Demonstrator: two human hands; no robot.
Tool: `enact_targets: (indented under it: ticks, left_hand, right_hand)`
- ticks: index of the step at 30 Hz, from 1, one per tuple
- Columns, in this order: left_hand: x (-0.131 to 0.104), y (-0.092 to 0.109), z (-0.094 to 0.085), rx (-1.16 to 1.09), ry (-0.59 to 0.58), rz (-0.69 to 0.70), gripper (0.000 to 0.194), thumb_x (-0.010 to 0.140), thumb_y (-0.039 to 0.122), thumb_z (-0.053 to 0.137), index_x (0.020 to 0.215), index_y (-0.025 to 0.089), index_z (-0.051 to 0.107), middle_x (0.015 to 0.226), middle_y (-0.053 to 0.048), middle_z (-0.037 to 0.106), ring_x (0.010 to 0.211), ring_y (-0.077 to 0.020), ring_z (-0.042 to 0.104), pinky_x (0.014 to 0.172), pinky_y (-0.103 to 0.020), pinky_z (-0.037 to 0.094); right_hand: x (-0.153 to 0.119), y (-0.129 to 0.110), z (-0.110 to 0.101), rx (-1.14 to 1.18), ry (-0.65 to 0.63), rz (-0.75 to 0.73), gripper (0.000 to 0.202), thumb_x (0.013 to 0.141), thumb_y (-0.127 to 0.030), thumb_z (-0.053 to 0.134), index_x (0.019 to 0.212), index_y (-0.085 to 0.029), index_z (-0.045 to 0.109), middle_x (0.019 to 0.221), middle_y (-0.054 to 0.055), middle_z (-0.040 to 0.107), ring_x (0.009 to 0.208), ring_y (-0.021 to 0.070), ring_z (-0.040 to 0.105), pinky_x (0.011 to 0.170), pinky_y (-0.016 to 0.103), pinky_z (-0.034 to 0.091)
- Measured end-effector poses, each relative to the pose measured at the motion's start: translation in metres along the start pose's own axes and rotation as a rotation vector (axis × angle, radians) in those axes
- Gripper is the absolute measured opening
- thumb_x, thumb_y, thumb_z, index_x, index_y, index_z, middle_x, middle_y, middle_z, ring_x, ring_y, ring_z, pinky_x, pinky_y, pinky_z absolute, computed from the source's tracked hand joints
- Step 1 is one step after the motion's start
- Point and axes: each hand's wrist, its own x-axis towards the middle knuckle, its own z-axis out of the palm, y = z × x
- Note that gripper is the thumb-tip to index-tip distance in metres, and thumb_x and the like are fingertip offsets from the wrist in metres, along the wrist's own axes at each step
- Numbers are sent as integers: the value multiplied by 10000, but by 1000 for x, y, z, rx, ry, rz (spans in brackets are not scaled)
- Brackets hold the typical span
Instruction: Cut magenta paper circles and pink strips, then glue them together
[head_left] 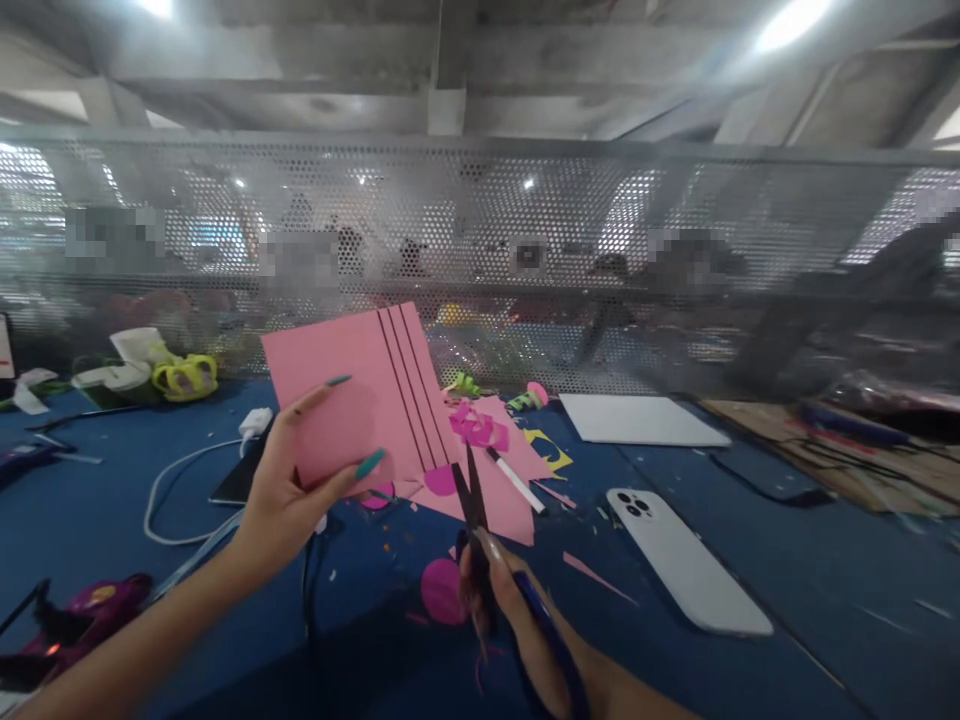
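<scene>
My left hand (300, 470) pinches a sheet of pink paper (352, 400) by its lower left part and holds it raised and tilted. Three dark lines run down the sheet near its right edge. Scissors (472, 490) with dark blades and blue handles are in my right hand (517, 600). Their blades are parted and point up, just by the lower right corner of the sheet; I cannot tell if they touch it. Behind them on the table lie more pink paper (506, 505), a white marker (517, 480) and curled pink strips (480, 425). A magenta paper circle (444, 590) lies below.
A white phone (686, 560) lies to the right, with a white board (643, 420) behind it. On the left are a charger with cable (255, 425), a yellow cut-out (185, 377) and a purple tool (97, 615). A perforated metal screen (480, 220) stands along the back.
</scene>
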Motion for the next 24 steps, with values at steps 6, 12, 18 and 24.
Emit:
enact_targets:
  ticks: [6, 12, 18, 24]
  left_hand:
    - [0, 1, -2, -78, -92, -36, 570, 723, 203, 694, 1233, 307, 463, 1399, -60, 409, 1099, -292, 577, 641, -328, 634]
    - [1, -1, 0, -150, -198, -146, 600, 719, 203, 695, 1254, 308, 442, 1411, -76, 373, 930, -253, 649, 513, -301, 635]
    - [3, 0, -1, -140, -196, -138, 600, 720, 202, 696, 1254, 305, 441, 1397, -72, 388, 905, -231, 653, 504, -268, 630]
    - [0, 2, 0, -167, -206, -166, 615, 713, 186, 704, 1254, 305, 435, 1411, -77, 352, 885, -217, 653, 509, -274, 631]
  right_hand:
    - [3, -2, 6, 20, -31, -105, 518, 752, -709, 465, 754, -202, 573, 651, 10, 522, 566, 139, 463, 540, 275, 416]
    - [7, -4, 9, 98, -11, -96, 593, 722, -775, 402, 700, -189, 489, 590, -19, 453, 508, 107, 408, 503, 257, 368]
    - [6, -3, 7, 89, -15, -141, 546, 761, -733, 412, 707, -194, 478, 612, -14, 448, 523, 108, 407, 490, 250, 356]
    - [-3, -6, 7, 16, 10, -52, 599, 710, -780, 417, 789, -198, 536, 665, 9, 492, 588, 136, 453, 566, 284, 417]
